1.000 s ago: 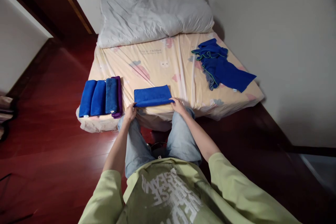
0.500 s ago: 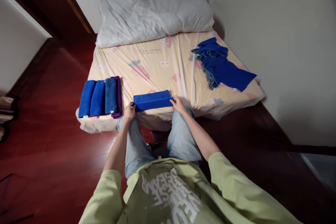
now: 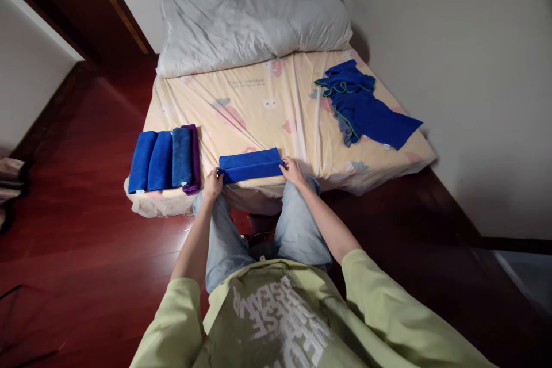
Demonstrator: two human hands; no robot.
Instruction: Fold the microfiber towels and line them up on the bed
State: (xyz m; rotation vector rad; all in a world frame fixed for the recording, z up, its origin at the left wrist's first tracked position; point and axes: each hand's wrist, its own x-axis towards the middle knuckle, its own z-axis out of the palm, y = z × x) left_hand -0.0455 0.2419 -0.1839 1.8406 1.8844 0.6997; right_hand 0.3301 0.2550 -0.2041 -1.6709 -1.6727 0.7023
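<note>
A blue towel [image 3: 250, 165], folded into a long strip with a lengthwise crease, lies along the front edge of the bed. My left hand [image 3: 213, 184] pinches its left end between thumb and fingers. At the opposite end, my right hand [image 3: 292, 171] grips the towel's right edge. To the left, folded blue towels [image 3: 160, 161] lie side by side with a teal-blue towel [image 3: 181, 156] and a purple towel [image 3: 195, 155]. A loose heap of blue towels [image 3: 357, 104], some with green edging, is spread on the right side of the bed.
The bed [image 3: 259, 109] has a pale yellow patterned sheet. A bulky white quilt [image 3: 254, 17] lies across its head end. A white wall [image 3: 466, 80] runs along the right side, and dark red floor [image 3: 99, 253] shows on the left.
Both hands keep their hold at the ends of the strip. Its near layer looks slightly flatter than before; the other towels have stayed in place.
</note>
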